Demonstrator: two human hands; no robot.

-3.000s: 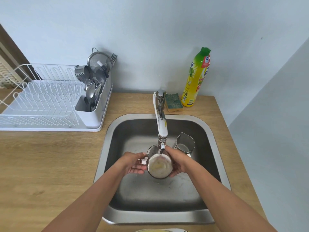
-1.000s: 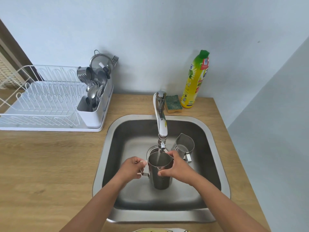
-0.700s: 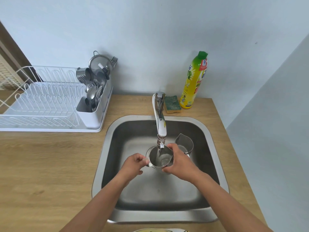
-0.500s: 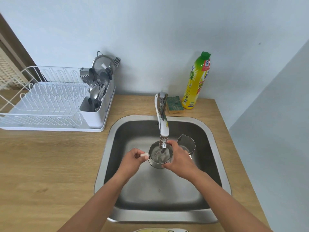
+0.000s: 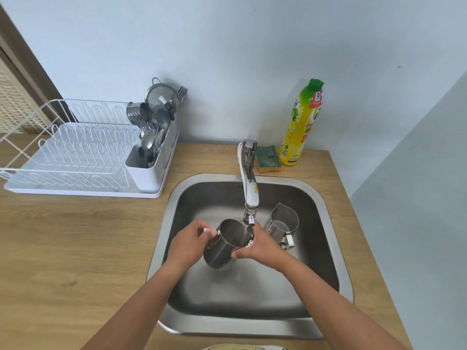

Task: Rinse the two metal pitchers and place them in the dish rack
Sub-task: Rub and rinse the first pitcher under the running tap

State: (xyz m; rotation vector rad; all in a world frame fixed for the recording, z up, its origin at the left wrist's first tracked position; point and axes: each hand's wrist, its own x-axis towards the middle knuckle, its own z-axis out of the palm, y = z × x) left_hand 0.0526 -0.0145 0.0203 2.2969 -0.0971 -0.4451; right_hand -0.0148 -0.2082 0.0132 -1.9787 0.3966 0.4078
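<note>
Both my hands hold one metal pitcher point(image 5: 223, 245) over the steel sink point(image 5: 326, 205), just under the tap's spout point(image 5: 250, 219). The pitcher is tilted, its mouth facing up and away from me, its base toward me. My left hand point(image 5: 188, 245) grips its handle on the left side. My right hand point(image 5: 260, 245) clasps its right wall and rim. The second metal pitcher point(image 5: 281, 224) stands upright in the sink to the right, apart from my hands. The white dish rack point(image 5: 75, 152) sits on the wooden counter at the left.
The rack's cutlery holder point(image 5: 151, 150) is full of spoons, forks and a strainer. A green sponge point(image 5: 268, 158) and a yellow dish soap bottle point(image 5: 302, 125) stand behind the sink by the wall. A wall closes in on the right.
The pitcher went from upright under the spout to tilted away from me, its dark side now showing. Both hands stayed on it.
</note>
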